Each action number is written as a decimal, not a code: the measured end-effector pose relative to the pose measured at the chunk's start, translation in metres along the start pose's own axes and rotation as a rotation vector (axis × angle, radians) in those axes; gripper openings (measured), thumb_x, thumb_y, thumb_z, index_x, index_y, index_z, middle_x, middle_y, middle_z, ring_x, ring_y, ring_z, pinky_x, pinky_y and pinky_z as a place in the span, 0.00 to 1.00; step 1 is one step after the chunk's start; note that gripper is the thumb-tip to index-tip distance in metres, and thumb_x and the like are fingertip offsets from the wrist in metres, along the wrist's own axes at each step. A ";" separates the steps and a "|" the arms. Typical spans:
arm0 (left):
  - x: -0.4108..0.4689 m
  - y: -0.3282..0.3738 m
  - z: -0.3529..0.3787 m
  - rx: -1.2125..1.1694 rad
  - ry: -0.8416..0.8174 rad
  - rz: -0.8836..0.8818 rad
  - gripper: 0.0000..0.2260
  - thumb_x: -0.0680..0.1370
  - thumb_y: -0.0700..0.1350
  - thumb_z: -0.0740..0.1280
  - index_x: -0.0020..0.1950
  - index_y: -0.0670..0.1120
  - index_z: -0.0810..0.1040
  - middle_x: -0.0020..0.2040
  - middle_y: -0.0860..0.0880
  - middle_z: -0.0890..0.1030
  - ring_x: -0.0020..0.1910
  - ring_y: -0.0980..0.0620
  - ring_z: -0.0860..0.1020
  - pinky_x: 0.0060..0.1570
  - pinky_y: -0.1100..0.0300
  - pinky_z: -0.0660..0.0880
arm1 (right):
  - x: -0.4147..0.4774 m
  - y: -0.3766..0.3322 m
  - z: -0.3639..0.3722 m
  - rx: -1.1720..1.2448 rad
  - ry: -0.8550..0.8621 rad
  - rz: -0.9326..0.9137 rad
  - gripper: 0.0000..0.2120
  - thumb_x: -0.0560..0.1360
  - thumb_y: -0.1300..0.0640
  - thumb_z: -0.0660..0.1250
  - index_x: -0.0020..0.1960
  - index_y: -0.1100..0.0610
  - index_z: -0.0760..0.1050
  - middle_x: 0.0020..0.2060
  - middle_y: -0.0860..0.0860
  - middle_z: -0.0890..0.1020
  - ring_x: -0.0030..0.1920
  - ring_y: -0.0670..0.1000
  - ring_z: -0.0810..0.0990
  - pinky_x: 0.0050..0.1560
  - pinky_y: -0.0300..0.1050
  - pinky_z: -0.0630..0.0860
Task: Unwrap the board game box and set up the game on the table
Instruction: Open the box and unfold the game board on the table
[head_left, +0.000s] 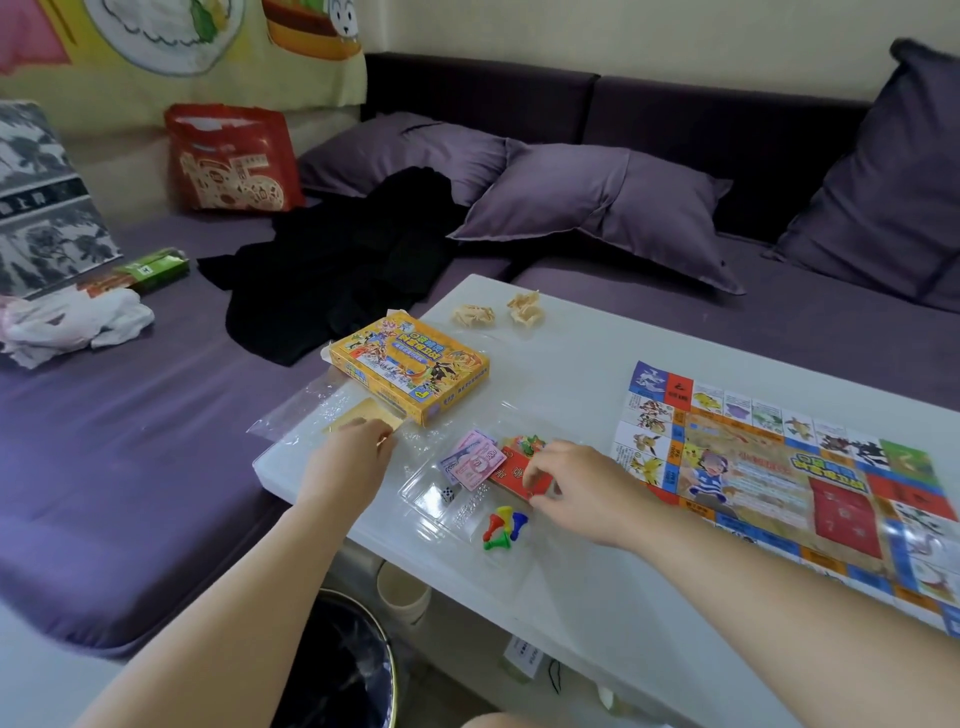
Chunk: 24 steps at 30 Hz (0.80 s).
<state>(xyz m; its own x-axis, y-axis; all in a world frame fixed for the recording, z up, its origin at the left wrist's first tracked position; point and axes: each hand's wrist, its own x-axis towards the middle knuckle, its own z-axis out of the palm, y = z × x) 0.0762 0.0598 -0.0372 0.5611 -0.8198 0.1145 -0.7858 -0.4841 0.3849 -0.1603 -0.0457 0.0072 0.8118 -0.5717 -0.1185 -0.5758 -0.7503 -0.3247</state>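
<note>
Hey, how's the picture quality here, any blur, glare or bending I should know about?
Head view: soft, even light with only faint shadows; wide-angle stretch swells the left forearm near the bottom edge; pale glare on the clear plastic tray; print on the unfolded colourful game board looks smeared, unreadable.

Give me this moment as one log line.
left hand: touching gold card | right hand: pinching red cards | game board: unfolded on table | pawns, die: not held

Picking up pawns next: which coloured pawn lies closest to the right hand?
The blue pawn, at the cluster's right edge beside the right hand; red, yellow and green sit further left.
</note>
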 end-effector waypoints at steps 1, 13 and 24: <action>0.000 -0.001 -0.001 -0.034 0.021 -0.016 0.12 0.81 0.46 0.57 0.53 0.42 0.78 0.44 0.47 0.76 0.41 0.47 0.74 0.39 0.56 0.69 | 0.006 0.000 -0.003 0.009 0.025 0.010 0.10 0.75 0.54 0.65 0.56 0.51 0.77 0.54 0.47 0.75 0.43 0.45 0.71 0.43 0.39 0.67; 0.002 0.009 -0.003 -0.284 0.061 -0.118 0.14 0.81 0.46 0.58 0.65 0.46 0.75 0.58 0.45 0.79 0.53 0.46 0.77 0.47 0.60 0.68 | 0.081 -0.021 0.005 -0.094 -0.191 0.163 0.17 0.72 0.41 0.67 0.47 0.55 0.73 0.61 0.57 0.70 0.64 0.58 0.69 0.58 0.49 0.70; -0.003 0.027 0.014 0.048 -0.188 0.210 0.24 0.73 0.65 0.64 0.67 0.62 0.69 0.71 0.57 0.64 0.70 0.52 0.62 0.67 0.53 0.57 | 0.107 -0.024 0.006 -0.016 -0.288 0.244 0.18 0.70 0.43 0.69 0.32 0.55 0.69 0.29 0.51 0.68 0.38 0.55 0.70 0.29 0.42 0.61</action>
<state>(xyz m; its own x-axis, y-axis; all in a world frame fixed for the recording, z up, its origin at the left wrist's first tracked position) 0.0498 0.0446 -0.0404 0.3299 -0.9439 0.0138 -0.8938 -0.3076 0.3264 -0.0589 -0.0868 -0.0034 0.6434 -0.6190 -0.4505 -0.7551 -0.6100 -0.2403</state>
